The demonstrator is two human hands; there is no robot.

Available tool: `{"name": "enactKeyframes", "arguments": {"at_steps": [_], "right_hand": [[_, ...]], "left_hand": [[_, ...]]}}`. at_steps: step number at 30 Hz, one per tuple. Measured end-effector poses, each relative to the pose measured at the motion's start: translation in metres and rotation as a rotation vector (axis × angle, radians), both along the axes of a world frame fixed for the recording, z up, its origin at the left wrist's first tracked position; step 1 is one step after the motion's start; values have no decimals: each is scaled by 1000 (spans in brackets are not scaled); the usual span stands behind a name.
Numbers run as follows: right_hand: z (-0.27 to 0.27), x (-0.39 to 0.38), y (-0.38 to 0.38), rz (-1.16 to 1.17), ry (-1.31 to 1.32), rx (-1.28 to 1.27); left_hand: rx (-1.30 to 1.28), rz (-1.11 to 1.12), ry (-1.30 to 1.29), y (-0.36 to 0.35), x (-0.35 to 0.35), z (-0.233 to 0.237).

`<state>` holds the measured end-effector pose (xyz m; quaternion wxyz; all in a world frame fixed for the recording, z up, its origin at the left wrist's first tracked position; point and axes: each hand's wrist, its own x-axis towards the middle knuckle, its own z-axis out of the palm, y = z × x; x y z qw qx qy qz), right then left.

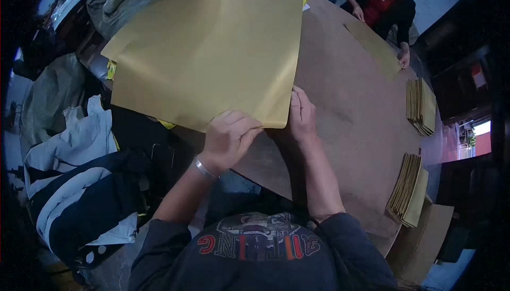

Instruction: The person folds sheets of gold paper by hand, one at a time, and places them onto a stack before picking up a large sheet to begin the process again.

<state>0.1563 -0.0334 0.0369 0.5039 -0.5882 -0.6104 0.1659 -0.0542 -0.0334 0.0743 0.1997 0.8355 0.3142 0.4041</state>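
Note:
A large sheet of golden-brown paper (212,52) spans the upper middle of the view, over the left part of the brown table (345,110). My left hand (231,134), with a silver bracelet at the wrist, pinches the sheet's near edge between thumb and fingers. At the sheet's right edge, close to its near right corner, my right hand (303,113) grips the paper with bent fingers. The sheet bends slightly and hides part of the table beneath it.
Across the table a masked person (380,4) holds another brown sheet (374,49). Two stacks of folded brown paper (421,107) (408,190) stand along the right edge. An open cardboard box (425,243) is at the lower right, and piled cloth (85,179) lies at the left.

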Motion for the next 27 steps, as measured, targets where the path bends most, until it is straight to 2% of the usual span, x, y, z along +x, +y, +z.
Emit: {"name": "enactKeyframes", "arguments": {"at_steps": [3, 4, 7, 8, 11, 12, 15, 17, 21, 25, 27], "right_hand": [[-1, 3, -39, -51, 70, 3], [-7, 5, -47, -16, -55, 141], [4, -4, -68, 48, -2, 263], [6, -4, -74, 70, 63, 164], [10, 1, -66, 105, 20, 233], [13, 3, -70, 84, 22, 137], [11, 1, -66, 75, -10, 215], [10, -2, -64, 74, 33, 230], [9, 0, -65, 38, 7, 182], [15, 2, -65, 33, -69, 166], [12, 3, -61, 40, -133, 238]], "left_hand": [[-115, -26, -133, -24, 24, 2], [-170, -40, -161, -29, 30, 4], [-161, -56, -149, -31, 41, -1], [-190, -55, -135, -33, 41, 0], [-236, -72, -195, -40, 41, 5], [-235, -79, -187, -42, 42, 8], [-209, -103, -281, -43, 44, 7], [-94, -37, -277, -38, 44, -4], [-179, -43, -280, -33, 38, -5], [-193, 48, -252, -26, 39, -8], [-185, 91, -263, -23, 38, -7]]}}
